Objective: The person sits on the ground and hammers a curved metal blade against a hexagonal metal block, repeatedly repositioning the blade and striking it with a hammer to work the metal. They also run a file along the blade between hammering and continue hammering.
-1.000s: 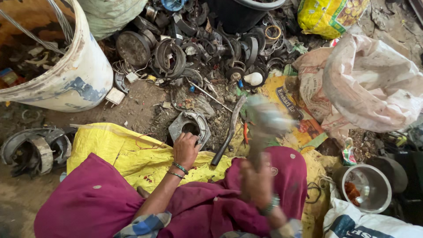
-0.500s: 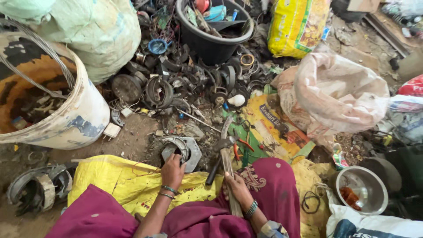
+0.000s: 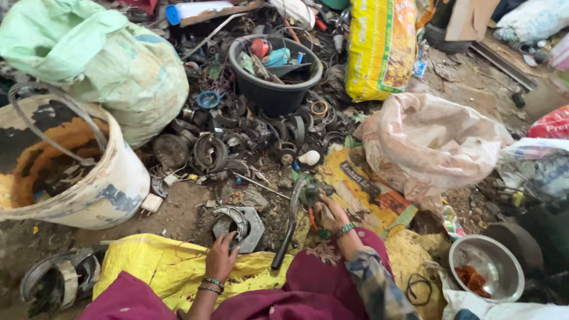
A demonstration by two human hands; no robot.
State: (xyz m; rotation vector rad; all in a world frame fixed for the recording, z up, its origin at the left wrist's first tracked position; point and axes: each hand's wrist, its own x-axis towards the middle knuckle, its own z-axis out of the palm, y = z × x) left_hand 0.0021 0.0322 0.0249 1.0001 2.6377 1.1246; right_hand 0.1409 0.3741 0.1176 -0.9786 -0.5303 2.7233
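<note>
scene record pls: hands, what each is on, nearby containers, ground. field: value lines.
left hand: left hand rests on a grey metal plate with a curved band
right hand: right hand grips a small dark metal part
between hands: long dark metal bar
containers: white plastic bucket, black tub of scrap, steel bowl
ground: yellow sack over dirt

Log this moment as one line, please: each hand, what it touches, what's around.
left hand: on grey metal part | right hand: gripping small dark piece | black bar between | steel bowl right
</note>
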